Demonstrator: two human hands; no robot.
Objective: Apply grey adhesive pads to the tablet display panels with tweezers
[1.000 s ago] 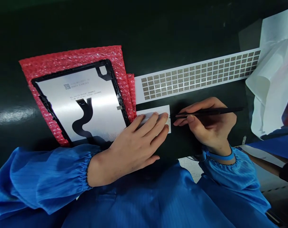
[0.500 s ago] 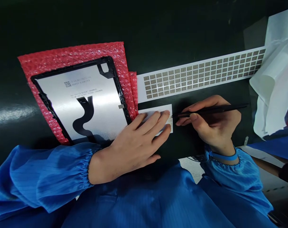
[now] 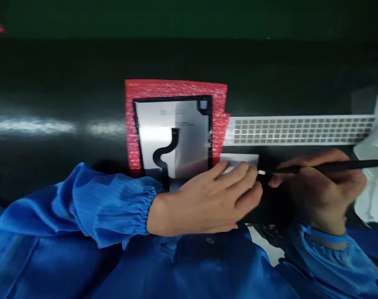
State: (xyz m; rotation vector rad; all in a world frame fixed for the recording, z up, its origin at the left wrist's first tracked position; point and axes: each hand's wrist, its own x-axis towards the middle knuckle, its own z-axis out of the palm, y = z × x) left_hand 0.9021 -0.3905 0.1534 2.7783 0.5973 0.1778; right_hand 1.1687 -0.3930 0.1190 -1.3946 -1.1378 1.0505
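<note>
My left hand lies flat with fingers stretched over a small white card on the dark bench, just right of a tablet panel. The panel shows a silver back and a black flex cable and rests on red bubble wrap. My right hand pinches black tweezers, whose tip carries a small pale piece at the card's right edge, beside my left fingertips. The frame is motion-blurred.
A long white sheet of small grey square pads lies behind my hands, running right. Crumpled white paper sits at the right edge. The dark green bench stretches left and back. Blue sleeves fill the foreground.
The head camera swung, so the panel and pad sheet now look upright and shifted right. Both hands stay at the white card; a pale piece now shows at the tweezers' tip.
</note>
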